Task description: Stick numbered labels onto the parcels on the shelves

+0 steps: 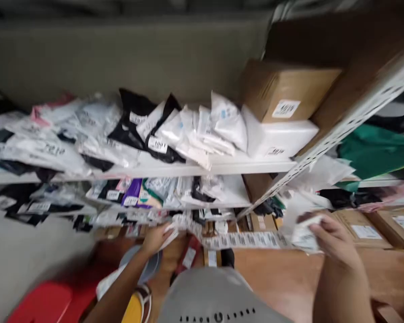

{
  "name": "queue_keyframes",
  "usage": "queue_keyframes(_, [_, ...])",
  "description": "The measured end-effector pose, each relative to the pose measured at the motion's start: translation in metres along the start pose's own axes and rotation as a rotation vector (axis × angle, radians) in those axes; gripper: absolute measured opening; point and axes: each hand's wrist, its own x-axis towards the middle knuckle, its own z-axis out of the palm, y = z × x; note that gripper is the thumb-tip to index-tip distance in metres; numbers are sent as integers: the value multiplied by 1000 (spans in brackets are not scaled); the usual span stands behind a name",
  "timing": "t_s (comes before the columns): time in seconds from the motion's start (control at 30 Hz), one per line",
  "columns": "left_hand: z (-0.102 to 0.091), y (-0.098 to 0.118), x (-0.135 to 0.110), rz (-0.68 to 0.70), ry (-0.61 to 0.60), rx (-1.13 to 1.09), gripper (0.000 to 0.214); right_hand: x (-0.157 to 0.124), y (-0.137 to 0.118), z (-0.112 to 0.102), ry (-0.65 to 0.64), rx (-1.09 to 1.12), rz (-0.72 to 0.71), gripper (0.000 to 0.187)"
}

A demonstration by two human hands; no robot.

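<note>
A long strip of white printed labels stretches between my two hands, blurred in places. My left hand is closed, pinching white label paper at the strip's left part. On the right, my right hand grips a white packet, fingers wrapped over its right side. The strip's right end reaches this packet; whether the two are joined I cannot tell. Below the strip, near its left part, is a dark red box with a white label.
Ahead, white metal shelves hold many labelled plastic parcels. A brown carton sits on a white box. A perforated upright slants at right. More cartons lie lower right. A red stool is lower left.
</note>
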Motion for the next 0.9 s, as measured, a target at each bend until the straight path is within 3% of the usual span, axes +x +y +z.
queue_keyframes(0.07, [23,3,20,11,-27,-47,30,10,15,47,-391,-195,21,20])
queue_keyframes(0.13, [36,22,44,95,-32,-89,33,18,21,88,-644,-233,-51,15])
queue_keyframes(0.2, [38,53,60,397,-24,-114,33,25,22,114,-832,-180,-141,12])
queue_keyframes(0.3, [32,106,60,779,-28,-84,27,38,16,122,-1035,-76,-271,13])
queue_keyframes(0.43, [26,168,48,887,151,-13,27,64,-1,90,-1295,94,-252,29])
queue_keyframes(0.57, [28,220,50,739,342,-85,22,92,-12,54,-1356,194,-99,33])
queue_keyframes(0.7, [35,254,59,558,465,-179,21,104,-3,37,-1386,260,-79,26])
queue_keyframes(0.9, [41,271,63,293,621,-233,24,102,15,33,-1003,251,-46,15])
